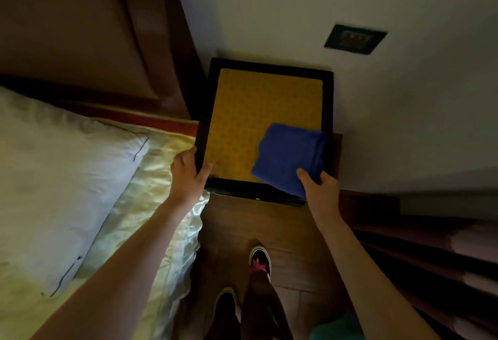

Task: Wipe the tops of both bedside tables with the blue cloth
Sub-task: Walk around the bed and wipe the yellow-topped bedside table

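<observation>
A bedside table (pixel 242 113) with a yellow patterned top and a black frame stands against the wall, right of the bed. The folded blue cloth (pixel 288 156) lies on its near right corner, partly over the front edge. My right hand (pixel 319 187) grips the cloth's near corner, thumb on top. My left hand (pixel 187 171) holds the table's near left corner, thumb on the yellow top and fingers around the black frame. Only this one bedside table is in view.
A bed with a white pillow (pixel 59 178) and shiny yellow sheet (pixel 159 205) fills the left, under a wooden headboard (pixel 94 29). A dark wall socket (pixel 354 39) sits above the table. Dark shelving (pixel 431 245) stands at the right. My shoes (pixel 260 259) are on the wooden floor.
</observation>
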A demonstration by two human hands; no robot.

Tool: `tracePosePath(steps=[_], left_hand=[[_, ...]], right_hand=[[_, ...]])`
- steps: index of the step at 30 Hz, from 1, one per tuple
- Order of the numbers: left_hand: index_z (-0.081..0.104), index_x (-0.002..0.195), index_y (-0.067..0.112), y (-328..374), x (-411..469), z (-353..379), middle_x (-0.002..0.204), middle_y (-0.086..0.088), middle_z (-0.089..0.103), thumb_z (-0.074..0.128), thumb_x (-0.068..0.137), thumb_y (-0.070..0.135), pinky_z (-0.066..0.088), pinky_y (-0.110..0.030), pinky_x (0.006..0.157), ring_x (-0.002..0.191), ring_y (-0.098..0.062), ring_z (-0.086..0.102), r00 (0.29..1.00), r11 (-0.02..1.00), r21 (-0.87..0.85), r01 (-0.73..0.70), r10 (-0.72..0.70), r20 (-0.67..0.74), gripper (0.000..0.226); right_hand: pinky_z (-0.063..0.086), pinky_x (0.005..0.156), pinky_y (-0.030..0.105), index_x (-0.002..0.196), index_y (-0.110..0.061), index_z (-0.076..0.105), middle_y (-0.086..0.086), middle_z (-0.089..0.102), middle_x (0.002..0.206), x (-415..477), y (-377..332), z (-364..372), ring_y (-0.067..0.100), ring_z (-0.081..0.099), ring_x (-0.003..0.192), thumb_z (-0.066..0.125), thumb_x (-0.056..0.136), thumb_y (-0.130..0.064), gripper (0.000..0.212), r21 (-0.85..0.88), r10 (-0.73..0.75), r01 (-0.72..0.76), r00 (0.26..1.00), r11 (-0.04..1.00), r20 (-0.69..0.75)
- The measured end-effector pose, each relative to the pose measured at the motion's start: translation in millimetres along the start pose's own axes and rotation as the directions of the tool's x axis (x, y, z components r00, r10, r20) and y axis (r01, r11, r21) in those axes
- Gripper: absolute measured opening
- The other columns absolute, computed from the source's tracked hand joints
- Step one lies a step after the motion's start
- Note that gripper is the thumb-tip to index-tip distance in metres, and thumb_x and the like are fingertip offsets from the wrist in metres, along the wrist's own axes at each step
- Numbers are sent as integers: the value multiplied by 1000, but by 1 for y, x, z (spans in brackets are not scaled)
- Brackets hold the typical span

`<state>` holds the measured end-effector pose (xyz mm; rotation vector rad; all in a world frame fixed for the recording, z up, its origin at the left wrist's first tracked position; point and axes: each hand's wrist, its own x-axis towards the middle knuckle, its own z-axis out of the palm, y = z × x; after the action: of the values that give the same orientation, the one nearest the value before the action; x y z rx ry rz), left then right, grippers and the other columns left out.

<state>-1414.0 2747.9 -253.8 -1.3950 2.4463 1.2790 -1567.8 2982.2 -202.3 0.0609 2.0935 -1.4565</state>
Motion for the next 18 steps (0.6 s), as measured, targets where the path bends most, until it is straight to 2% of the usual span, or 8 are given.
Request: tracePosePath(steps=[1, 4, 5, 7, 10, 13, 15, 18], left_hand=[[47, 131, 12, -4, 7, 7, 123, -20, 51, 45, 87, 61, 45, -53, 94, 116, -39, 48, 1000, 1000, -1, 22, -22, 3, 66], [27, 148, 19, 0, 12, 20, 137, -15, 38, 53, 93, 38, 39, -46, 100, 125, -33, 39, 997, 994, -75, 74, -75, -10, 64], [24, 150, 21, 3, 13, 20, 137, -14, 38, 53, 93, 37, 41, -43, 98, 125, -32, 41, 996, 991, -108, 79, -83, -25, 65], [20, 151, 22, 5, 20, 18, 136, -11, 40, 51, 94, 39, 45, -42, 94, 120, -27, 46, 994, 982, -167, 91, -99, -43, 67], [30, 147, 24, 7, 35, 16, 126, -6, 50, 46, 96, 40, 47, -31, 73, 102, -22, 58, 990, 976, -186, 116, -129, -56, 56], [35, 141, 29, 7, 44, 19, 91, -5, 63, 37, 99, 43, 40, -22, 46, 64, -15, 62, 993, 982, -160, 103, -110, -31, 44], [34, 139, 31, 4, 49, 22, 64, -1, 58, 34, 100, 43, 34, -22, 37, 44, -12, 53, 993, 988, -119, 95, -102, -54, 40], [34, 136, 35, -1, 54, 27, 55, 3, 53, 32, 100, 43, 32, -24, 39, 39, -10, 51, 989, 995, -52, 81, -87, -119, 36]], right_hand=[[56, 84, 43, 88, -24, 67, -6, 68, 88, 5, 9, -1, 20, 67, 90, 64, 91, -17, 8, -38, 33, -33, 999, 999, -20], [51, 70, 35, 91, -5, 67, 1, 65, 81, 5, 23, -11, 26, 65, 83, 61, 92, -25, 21, -122, 75, -91, 988, 988, -135], [48, 68, 30, 100, -3, 65, 4, 65, 87, 3, 23, -15, 28, 64, 87, 60, 92, -30, 28, -217, 35, -79, 979, 973, -199], [44, 78, 26, 125, -10, 55, 8, 61, 114, 2, 19, -19, 25, 58, 106, 59, 91, -37, 45, -490, -152, 8, 955, 871, -254], [40, 103, 38, 148, -18, 35, 11, 42, 148, 16, 17, 0, 27, 41, 134, 53, 92, -44, 64, -748, -412, 316, 909, 584, 62], [23, 118, 48, 152, -24, 27, 6, 27, 160, 45, 32, 25, 28, 22, 148, 36, 93, -60, 70, -824, -369, 465, 864, 324, 343], [21, 118, 50, 152, -26, 27, 6, 25, 160, 68, 44, 30, 28, 20, 148, 32, 92, -64, 71, -840, -340, 501, 842, 208, 419], [22, 118, 49, 150, -28, 32, 6, 31, 158, 101, 44, 32, 29, 27, 146, 37, 92, -60, 66, -838, -411, 529, 799, 135, 439]])
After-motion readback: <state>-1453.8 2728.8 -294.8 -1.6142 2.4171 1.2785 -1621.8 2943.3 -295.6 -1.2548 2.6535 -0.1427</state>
